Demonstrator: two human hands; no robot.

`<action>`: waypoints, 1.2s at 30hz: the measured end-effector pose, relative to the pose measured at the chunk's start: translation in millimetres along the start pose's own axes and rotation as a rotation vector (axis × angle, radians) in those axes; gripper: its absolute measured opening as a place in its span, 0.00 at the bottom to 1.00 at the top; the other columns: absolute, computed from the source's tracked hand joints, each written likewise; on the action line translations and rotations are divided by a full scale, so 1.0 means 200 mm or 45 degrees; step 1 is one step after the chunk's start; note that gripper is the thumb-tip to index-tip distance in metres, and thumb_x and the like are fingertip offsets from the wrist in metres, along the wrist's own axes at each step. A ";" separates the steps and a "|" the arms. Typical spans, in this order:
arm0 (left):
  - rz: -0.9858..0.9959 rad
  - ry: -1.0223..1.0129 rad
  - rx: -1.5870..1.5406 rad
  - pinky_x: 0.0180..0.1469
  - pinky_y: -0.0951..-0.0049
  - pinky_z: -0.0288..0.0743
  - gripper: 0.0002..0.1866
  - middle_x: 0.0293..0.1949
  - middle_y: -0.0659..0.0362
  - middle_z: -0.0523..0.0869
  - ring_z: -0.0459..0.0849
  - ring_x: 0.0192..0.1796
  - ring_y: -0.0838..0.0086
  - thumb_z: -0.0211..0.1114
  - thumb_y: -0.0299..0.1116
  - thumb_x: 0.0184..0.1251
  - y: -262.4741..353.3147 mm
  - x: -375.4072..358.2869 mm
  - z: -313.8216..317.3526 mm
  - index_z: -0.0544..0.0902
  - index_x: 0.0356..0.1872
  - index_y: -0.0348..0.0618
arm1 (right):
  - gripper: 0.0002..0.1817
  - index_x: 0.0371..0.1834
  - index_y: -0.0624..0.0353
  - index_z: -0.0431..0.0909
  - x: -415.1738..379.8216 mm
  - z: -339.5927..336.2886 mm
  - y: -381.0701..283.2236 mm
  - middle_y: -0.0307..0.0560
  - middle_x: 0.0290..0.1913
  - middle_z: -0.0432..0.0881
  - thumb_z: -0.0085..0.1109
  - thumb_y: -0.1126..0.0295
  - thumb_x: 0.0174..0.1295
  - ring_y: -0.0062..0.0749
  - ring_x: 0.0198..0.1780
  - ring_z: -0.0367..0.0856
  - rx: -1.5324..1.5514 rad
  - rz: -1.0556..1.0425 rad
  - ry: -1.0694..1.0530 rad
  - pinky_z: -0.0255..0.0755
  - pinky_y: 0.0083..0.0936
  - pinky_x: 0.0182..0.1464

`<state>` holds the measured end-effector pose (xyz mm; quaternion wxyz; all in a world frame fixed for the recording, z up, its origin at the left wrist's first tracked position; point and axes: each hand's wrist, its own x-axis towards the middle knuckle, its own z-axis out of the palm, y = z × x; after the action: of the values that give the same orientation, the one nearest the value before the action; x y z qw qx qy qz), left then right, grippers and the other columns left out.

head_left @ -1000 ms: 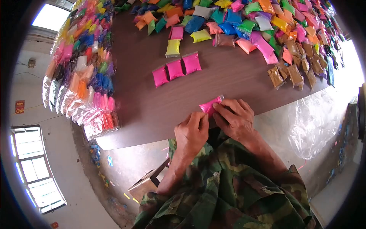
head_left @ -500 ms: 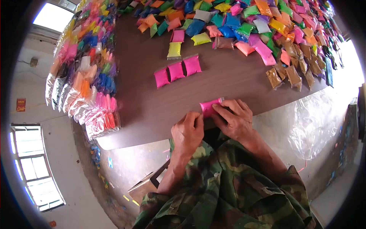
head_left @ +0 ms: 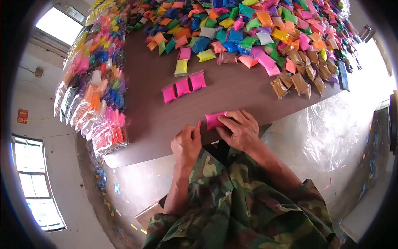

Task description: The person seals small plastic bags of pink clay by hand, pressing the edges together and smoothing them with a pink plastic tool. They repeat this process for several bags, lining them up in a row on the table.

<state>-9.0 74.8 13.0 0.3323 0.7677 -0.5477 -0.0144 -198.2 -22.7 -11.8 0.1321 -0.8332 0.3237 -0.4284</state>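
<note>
A pink packet (head_left: 214,120) lies near the table's front edge, with my right hand (head_left: 239,129) closed on its right end. To its left, my left hand (head_left: 186,143) is closed, and a small pink strip (head_left: 199,123) sticks up from its pinched fingertips. A narrow gap separates the strip from the packet. Farther back, three pink packets (head_left: 182,87) lie side by side in a slanting row, and a yellow packet (head_left: 181,67) lies just behind them.
A big heap of coloured packets (head_left: 248,25) covers the back of the brown table (head_left: 143,120). Brown packets (head_left: 300,85) lie at the right. Clear bags of colourful pieces (head_left: 99,99) line the left edge. A clear plastic sheet (head_left: 327,137) hangs beyond the right edge.
My left hand has moved away from the pink packet and now shows a small pink strip in its fingers. The view has shifted, so the table items appear farther left.
</note>
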 end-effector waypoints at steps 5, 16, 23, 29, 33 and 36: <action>-0.057 0.000 -0.199 0.35 0.61 0.81 0.05 0.29 0.50 0.89 0.89 0.29 0.56 0.74 0.28 0.70 0.01 0.00 -0.08 0.86 0.36 0.39 | 0.21 0.50 0.53 0.91 0.03 -0.05 -0.02 0.40 0.50 0.87 0.83 0.64 0.51 0.42 0.47 0.87 0.060 0.007 -0.058 0.83 0.38 0.51; 0.066 0.112 -0.385 0.33 0.70 0.78 0.06 0.27 0.53 0.88 0.84 0.27 0.77 0.74 0.26 0.73 0.11 -0.09 -0.07 0.87 0.38 0.34 | 0.12 0.48 0.55 0.88 0.04 -0.03 0.00 0.46 0.43 0.91 0.76 0.63 0.66 0.49 0.43 0.90 0.176 0.040 0.051 0.83 0.43 0.44; 0.112 0.154 -0.406 0.34 0.68 0.79 0.06 0.29 0.51 0.89 0.88 0.28 0.69 0.76 0.27 0.72 0.19 -0.13 -0.04 0.88 0.38 0.36 | 0.13 0.38 0.62 0.85 0.03 -0.05 -0.04 0.60 0.32 0.86 0.65 0.62 0.76 0.66 0.38 0.86 0.307 0.268 -0.188 0.78 0.52 0.38; 0.122 0.097 -0.220 0.38 0.51 0.81 0.06 0.34 0.45 0.90 0.89 0.38 0.42 0.75 0.32 0.69 0.12 -0.02 0.11 0.90 0.37 0.41 | 0.12 0.35 0.63 0.85 0.05 -0.06 -0.01 0.65 0.34 0.86 0.63 0.65 0.72 0.69 0.41 0.86 0.250 0.353 -0.346 0.79 0.55 0.42; 0.020 -0.030 -0.018 0.40 0.49 0.82 0.08 0.34 0.46 0.91 0.90 0.38 0.43 0.72 0.36 0.70 0.04 0.12 0.06 0.90 0.36 0.43 | 0.12 0.38 0.62 0.89 0.08 -0.07 -0.03 0.65 0.37 0.88 0.64 0.63 0.69 0.67 0.43 0.88 0.249 0.434 -0.418 0.80 0.55 0.48; 0.042 -0.094 -0.068 0.41 0.48 0.82 0.08 0.35 0.47 0.91 0.90 0.39 0.44 0.71 0.37 0.71 0.09 0.16 -0.01 0.91 0.36 0.44 | 0.13 0.42 0.62 0.91 0.08 -0.07 -0.03 0.64 0.38 0.89 0.64 0.63 0.69 0.65 0.45 0.89 0.311 0.441 -0.392 0.81 0.54 0.50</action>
<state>-10.7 45.6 35.0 0.3324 0.7484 -0.5715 -0.0519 -200.5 -27.6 10.3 0.3507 -0.7987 0.3833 -0.3036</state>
